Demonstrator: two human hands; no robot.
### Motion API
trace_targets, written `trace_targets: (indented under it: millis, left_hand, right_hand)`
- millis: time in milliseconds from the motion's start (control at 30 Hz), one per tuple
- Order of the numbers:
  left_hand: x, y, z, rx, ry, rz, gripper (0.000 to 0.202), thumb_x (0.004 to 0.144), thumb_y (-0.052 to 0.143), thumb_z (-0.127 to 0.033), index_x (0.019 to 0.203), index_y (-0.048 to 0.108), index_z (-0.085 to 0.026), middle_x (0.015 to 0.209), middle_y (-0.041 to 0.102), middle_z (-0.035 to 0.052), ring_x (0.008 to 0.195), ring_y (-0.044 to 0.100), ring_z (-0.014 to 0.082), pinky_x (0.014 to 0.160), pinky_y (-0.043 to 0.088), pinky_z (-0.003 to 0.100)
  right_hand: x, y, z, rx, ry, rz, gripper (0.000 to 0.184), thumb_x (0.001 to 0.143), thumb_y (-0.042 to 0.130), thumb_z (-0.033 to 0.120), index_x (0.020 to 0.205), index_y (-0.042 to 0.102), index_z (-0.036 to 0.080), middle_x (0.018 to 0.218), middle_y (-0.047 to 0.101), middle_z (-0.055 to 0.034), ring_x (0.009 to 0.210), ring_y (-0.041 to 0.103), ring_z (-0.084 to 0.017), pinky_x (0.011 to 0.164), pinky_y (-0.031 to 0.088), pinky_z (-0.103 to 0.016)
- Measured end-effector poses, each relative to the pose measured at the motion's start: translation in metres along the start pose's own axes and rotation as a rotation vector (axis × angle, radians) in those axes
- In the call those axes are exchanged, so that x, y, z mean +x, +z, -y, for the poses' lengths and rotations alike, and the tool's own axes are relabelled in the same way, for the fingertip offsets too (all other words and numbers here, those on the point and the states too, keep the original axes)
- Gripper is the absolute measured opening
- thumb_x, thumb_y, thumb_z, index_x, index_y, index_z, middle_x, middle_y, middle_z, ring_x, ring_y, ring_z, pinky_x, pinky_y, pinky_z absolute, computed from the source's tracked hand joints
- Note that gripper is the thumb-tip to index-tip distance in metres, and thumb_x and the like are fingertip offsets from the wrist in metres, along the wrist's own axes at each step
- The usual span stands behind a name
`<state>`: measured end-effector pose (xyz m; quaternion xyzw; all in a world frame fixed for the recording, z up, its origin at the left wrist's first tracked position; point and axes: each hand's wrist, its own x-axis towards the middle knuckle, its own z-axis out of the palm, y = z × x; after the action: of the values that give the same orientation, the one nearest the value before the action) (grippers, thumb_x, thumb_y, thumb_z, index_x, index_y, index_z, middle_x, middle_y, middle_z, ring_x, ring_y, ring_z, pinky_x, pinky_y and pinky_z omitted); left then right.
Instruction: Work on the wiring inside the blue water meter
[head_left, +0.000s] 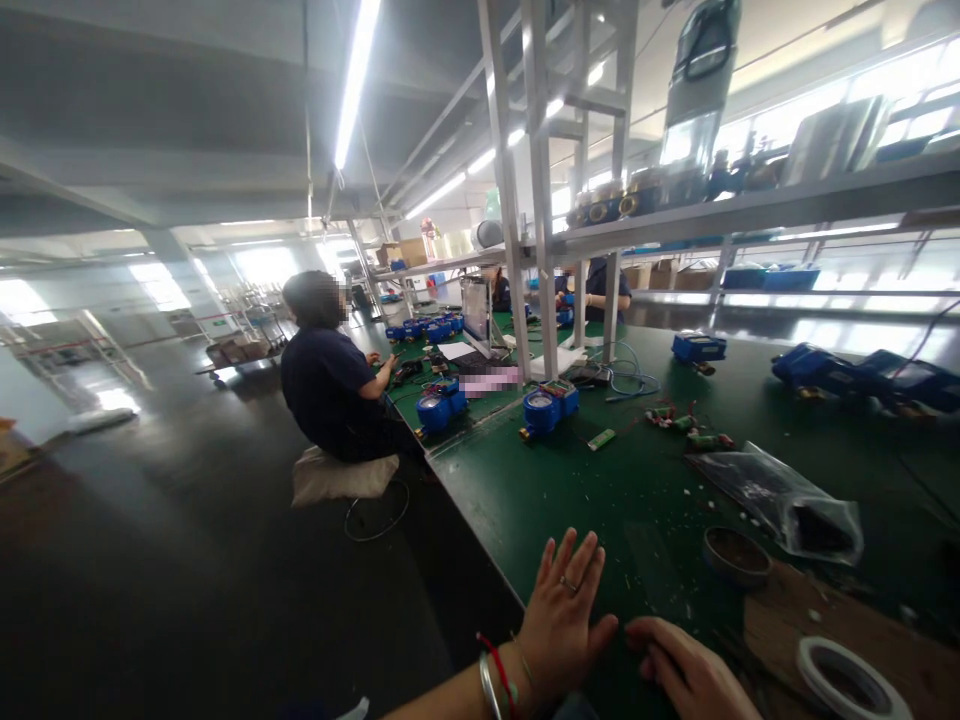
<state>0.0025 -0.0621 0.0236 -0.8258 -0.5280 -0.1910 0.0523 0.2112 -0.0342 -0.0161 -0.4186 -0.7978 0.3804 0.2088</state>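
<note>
Hands (559, 620) (686, 670) rest flat, grips open and empty, round dish (736, 555) lying near the right

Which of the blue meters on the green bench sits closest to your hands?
The blue meter by the near white post, with its round dial facing up. The other blue meter lies farther left toward the seated co-worker, and the rest sit farther down the bench.

Open green bench (570, 490) before plastic bag (780, 495)

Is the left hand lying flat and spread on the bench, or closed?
Spread: the left hand lies palm-down on the green bench, fingers extended, holding nothing.
</note>
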Motion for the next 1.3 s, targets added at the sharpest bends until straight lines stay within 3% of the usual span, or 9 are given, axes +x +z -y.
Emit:
trace_targets:
  millis: [100, 267, 700, 967, 1133, 1300]
  left_hand:
    - [0.002, -0.001, 0.000, 0.051, -0.009, 0.023, 0.071, 0.093, 0.030, -0.058, 0.150, 0.008, -0.020, 0.153, 0.004, 0.0005, 0.142, 0.000, 0.0231, 0.117, 0.008, 0.047]
    - [0.005, 0.006, 0.000, 0.096, -0.015, 0.045, 0.074, 0.091, 0.028, -0.061, 0.150, 0.008, -0.021, 0.153, 0.003, 0.0025, 0.142, -0.001, 0.0227, 0.116, 0.006, 0.047]
    - [0.007, 0.009, 0.003, 0.111, 0.011, 0.104, 0.072, 0.092, 0.024, -0.062, 0.149, 0.010, -0.020, 0.153, 0.002, 0.0024, 0.142, -0.001, 0.0204, 0.117, 0.006, 0.044]
    - [0.005, 0.015, 0.006, 0.106, -0.028, 0.065, 0.086, 0.090, 0.028, -0.065, 0.147, 0.009, -0.003, 0.152, -0.001, 0.0130, 0.141, -0.005, 0.0234, 0.117, 0.012, 0.039]
    - [0.004, 0.017, 0.007, 0.105, -0.031, 0.078, 0.087, 0.089, 0.029, -0.066, 0.145, 0.016, 0.000, 0.151, 0.002, 0.0166, 0.141, -0.006, 0.0260, 0.116, 0.014, 0.042]
    - [0.006, 0.015, 0.006, 0.113, -0.006, 0.090, 0.083, 0.089, 0.028, -0.065, 0.142, 0.027, 0.000, 0.152, 0.002, 0.0140, 0.141, -0.005, 0.0256, 0.117, 0.014, 0.042]
  right_hand:
    - [-0.005, -0.004, 0.019, 0.018, 0.017, -0.060, 0.036, 0.090, 0.028, 0.028, 0.102, 0.058, 0.013, 0.087, 0.059, -0.0062, 0.079, 0.056, -0.013, 0.080, 0.042, -0.028]
    - [-0.008, -0.010, 0.033, 0.029, -0.018, -0.086, 0.029, 0.088, 0.033, 0.019, 0.100, 0.059, 0.013, 0.084, 0.059, -0.0037, 0.080, 0.056, -0.012, 0.081, 0.041, -0.027]
    - [-0.008, -0.010, 0.029, 0.034, -0.069, -0.105, 0.030, 0.086, 0.034, 0.013, 0.101, 0.059, 0.013, 0.083, 0.060, -0.0033, 0.080, 0.056, -0.012, 0.081, 0.041, -0.027]
    - [-0.009, -0.011, 0.034, 0.035, -0.049, -0.113, 0.028, 0.087, 0.033, 0.013, 0.099, 0.059, 0.012, 0.085, 0.060, -0.0033, 0.076, 0.056, -0.010, 0.079, 0.041, -0.026]
    - [-0.009, -0.011, 0.034, 0.042, -0.051, -0.117, 0.028, 0.087, 0.034, 0.014, 0.100, 0.059, 0.013, 0.085, 0.060, -0.0033, 0.077, 0.056, -0.011, 0.079, 0.041, -0.026]
    - [-0.008, -0.011, 0.033, 0.048, -0.053, -0.114, 0.028, 0.086, 0.033, 0.013, 0.099, 0.059, 0.013, 0.084, 0.060, -0.0031, 0.075, 0.056, -0.011, 0.077, 0.041, -0.026]
